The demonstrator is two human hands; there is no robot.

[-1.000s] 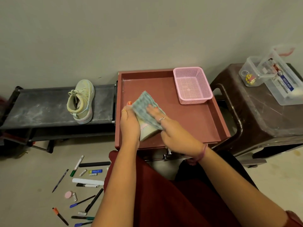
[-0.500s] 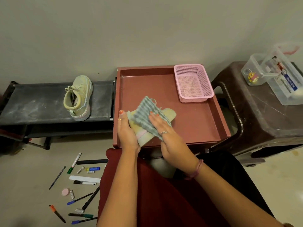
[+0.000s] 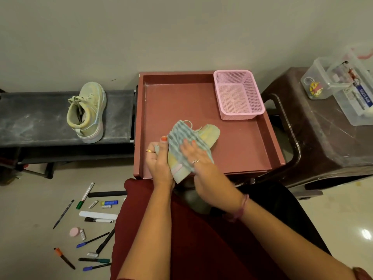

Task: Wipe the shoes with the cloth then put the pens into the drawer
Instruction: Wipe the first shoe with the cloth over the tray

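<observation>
We're seeing pens (image 3: 86, 229) lying scattered on floor near-left, w/ eraser & small bits; no writing legible there. L hand (image 3: 159, 160) gripping heel of pale green shoe (image 3: 210, 134) over front edge of red drawer (image 3: 242, 154). R hand (image 3: 193, 156) pressing striped cloth (image 3: 181, 136) flat onto shoe, fingers spread. Pink basket (image 3: 238, 93) sitting in drawer's far-right corner. 2nd shoe (image 3: 87, 112) resting on dusty black rack (image 3: 36, 120) far left. Clear box (image 3: 357, 98) on brown stool (image 3: 323, 142); blue label unclear.

"MULTI BOX", white on blue label (image 3: 365, 97) of clear plastic box (image 3: 355, 110); no other legible txt.
</observation>
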